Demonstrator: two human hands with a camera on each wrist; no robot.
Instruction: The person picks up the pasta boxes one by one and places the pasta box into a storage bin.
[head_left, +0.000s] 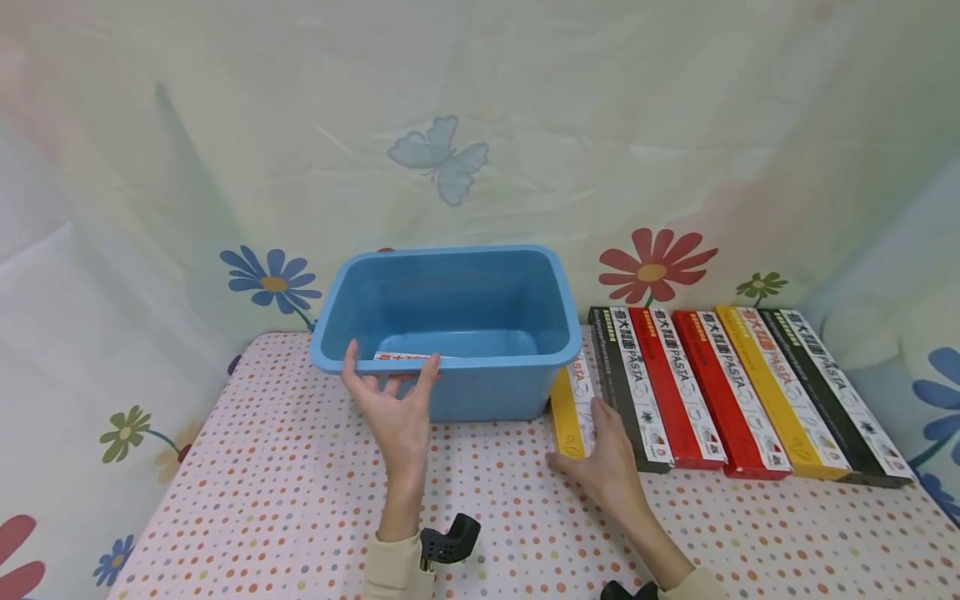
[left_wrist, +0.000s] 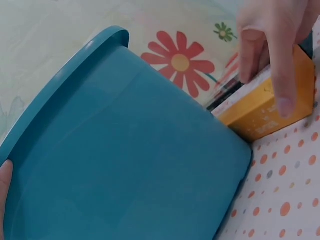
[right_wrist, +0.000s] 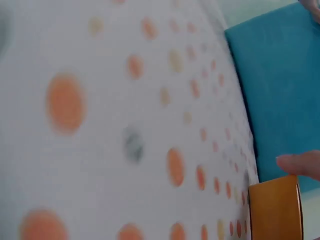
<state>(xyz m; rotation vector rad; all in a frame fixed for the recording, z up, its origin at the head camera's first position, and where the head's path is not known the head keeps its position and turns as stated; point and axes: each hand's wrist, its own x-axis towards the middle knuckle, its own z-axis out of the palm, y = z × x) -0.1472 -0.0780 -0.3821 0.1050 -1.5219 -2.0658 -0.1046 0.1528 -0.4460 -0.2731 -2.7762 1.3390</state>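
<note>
Pale green, flower-printed fabric (head_left: 570, 92) filled the upper half of the head view, hanging behind a table under a pinkish-white cloth with coloured dots (head_left: 285, 500) that spread across the lower half. Mid-frame sat a light-blue, rounded-rectangular plastic bin (head_left: 480, 396). At the right of the frame, five long, flat cardboard pasta boxes lay side by side: black (head_left: 632, 387), red (head_left: 674, 383), red (head_left: 723, 383), yellow (head_left: 780, 387) and black (head_left: 827, 387). Just right of the bin, near centre, lay a separate long yellow cardboard box with a white panel (head_left: 570, 425) (whether it touched the bin, I could not tell).

Below centre, the left hand (head_left: 397, 408) held the bin's front rim. Lower right of centre, the right hand (head_left: 609, 458) grasped the near end of the separate yellow box, thumb and fingers on opposite sides.

Smallest was a sliver of white panel with red lettering (head_left: 408, 356) behind the front rim, probably another box. Judging by that, one box seemed already inside and six remained outside, so the work looked at an early stage.
</note>
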